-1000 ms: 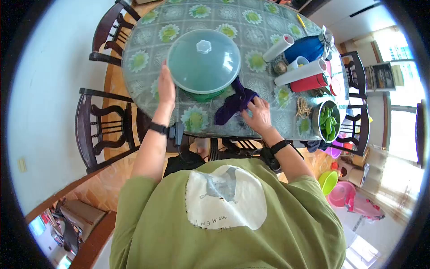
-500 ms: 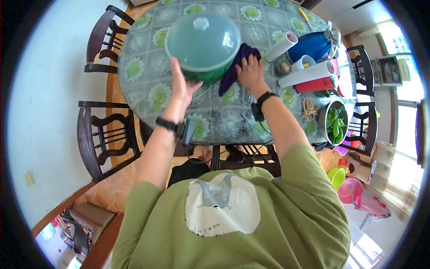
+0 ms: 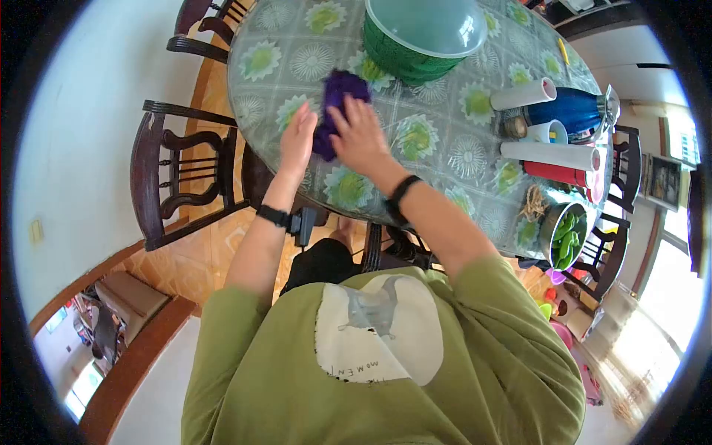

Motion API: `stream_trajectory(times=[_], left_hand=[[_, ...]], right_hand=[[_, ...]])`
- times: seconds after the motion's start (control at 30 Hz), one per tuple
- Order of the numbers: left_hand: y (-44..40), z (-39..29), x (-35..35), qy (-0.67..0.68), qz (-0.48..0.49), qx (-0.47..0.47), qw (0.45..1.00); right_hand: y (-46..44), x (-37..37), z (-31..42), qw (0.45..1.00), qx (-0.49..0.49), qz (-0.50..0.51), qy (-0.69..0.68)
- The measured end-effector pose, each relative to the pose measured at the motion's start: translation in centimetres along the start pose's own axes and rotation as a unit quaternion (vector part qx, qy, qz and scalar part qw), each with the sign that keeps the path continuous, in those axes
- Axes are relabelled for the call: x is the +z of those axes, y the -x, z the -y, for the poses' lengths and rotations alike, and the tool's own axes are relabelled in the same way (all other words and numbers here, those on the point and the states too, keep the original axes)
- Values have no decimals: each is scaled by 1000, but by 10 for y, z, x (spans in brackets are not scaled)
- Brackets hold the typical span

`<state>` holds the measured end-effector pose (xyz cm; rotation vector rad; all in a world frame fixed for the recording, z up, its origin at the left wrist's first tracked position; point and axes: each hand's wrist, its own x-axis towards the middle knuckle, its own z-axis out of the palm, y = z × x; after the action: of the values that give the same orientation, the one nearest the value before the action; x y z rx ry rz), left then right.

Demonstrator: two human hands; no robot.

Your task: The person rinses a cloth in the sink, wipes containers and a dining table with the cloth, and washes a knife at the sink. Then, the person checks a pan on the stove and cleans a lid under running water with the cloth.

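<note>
A dark purple cloth, bunched and a little blurred, lies on the patterned table cover near its left front part. My right hand rests on the cloth from above, fingers spread over it and pressing it to the table. Just left of the cloth is my left hand, its fingers stretched out and holding nothing. Whether its fingertips touch the cloth I cannot tell. Beyond both hands stands a green basket with a translucent domed lid.
On the right side of the table are white rolls, a blue thermos, a white cup, a red container and a metal bowl of green peppers. Dark wooden chairs surround the table.
The purple cloth has moved with my right hand from the basket's right side to its near left. My left hand has come away from the basket. The view has shifted left.
</note>
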<state>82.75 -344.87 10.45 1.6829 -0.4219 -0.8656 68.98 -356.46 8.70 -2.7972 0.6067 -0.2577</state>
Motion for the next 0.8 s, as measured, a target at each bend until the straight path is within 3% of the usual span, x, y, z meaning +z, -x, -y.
stream_trajectory(times=[0.1,0.17,0.23,0.3,0.43,0.53,0.6,0.7,0.8], left_hand=[[24,14,-22,9,-16,14,1000],[37,24,-33,-241,-3,114,964],[50,27,-26,-269,30,160,949],[58,19,-14,-445,75,198,870],[66,19,5,-444,69,197,871],[66,34,6,-465,73,239,849],[70,36,0,-469,57,256,843],[86,35,-21,-381,78,232,892],[117,36,-52,-289,77,170,939]], right_hand=[[-11,3,33,999,-36,20,19],[9,-1,31,996,-70,40,26],[56,-15,9,996,-56,55,33],[106,-50,-19,997,-20,78,21],[224,-97,-84,977,110,145,114],[296,-142,-113,934,182,253,173],[311,-155,-118,928,180,275,176],[304,-147,-114,905,174,338,189],[287,-120,-107,933,45,316,166]])
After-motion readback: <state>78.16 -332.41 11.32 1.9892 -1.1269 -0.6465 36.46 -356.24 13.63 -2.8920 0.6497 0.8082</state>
